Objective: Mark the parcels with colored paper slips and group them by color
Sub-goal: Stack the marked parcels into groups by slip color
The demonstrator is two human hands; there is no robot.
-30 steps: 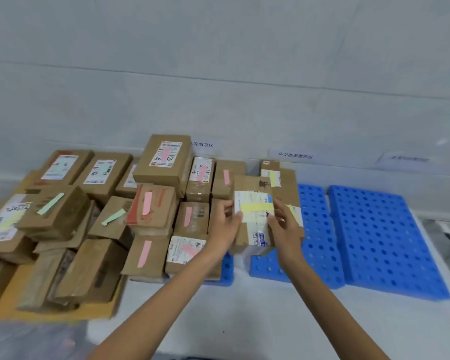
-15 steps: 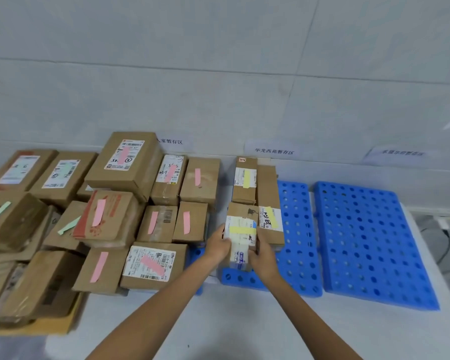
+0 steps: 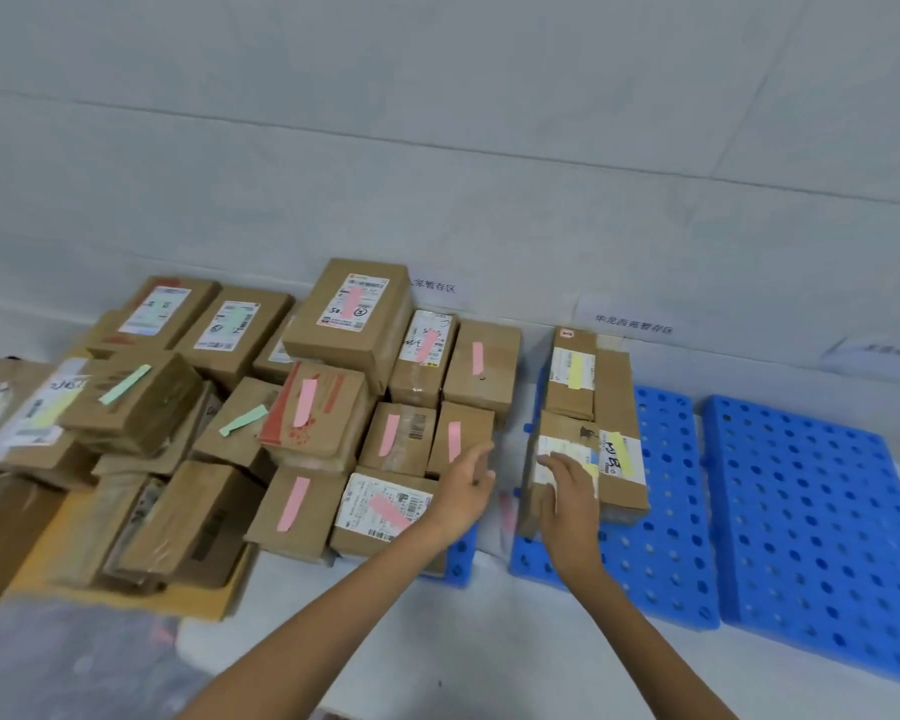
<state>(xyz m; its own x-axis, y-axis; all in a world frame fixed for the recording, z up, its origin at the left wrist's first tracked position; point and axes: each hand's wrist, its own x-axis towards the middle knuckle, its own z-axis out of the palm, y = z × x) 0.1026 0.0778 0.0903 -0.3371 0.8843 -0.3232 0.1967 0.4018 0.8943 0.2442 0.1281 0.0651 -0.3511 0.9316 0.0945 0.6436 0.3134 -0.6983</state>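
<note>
A small brown parcel (image 3: 546,433) with a white label and a yellow slip lies on the blue perforated pallet (image 3: 661,537), beside two other yellow-slipped parcels (image 3: 572,374). My right hand (image 3: 567,491) rests flat on its top, fingers relaxed. My left hand (image 3: 466,485) hovers with its fingers straight just left of it, holding nothing, over the gap next to the pink-slipped parcels (image 3: 401,439). Parcels with green slips (image 3: 136,397) are piled at the left.
A second blue pallet (image 3: 811,522) lies bare at the right. Paper signs (image 3: 632,324) hang on the white wall behind the groups. A flat yellow-brown cardboard sheet (image 3: 68,543) lies under the left pile. Pale floor runs along the front.
Both hands set the yellow-slipped parcel down on the blue pallet. My left hand then let go and drew away to the left; my right hand stays on it.
</note>
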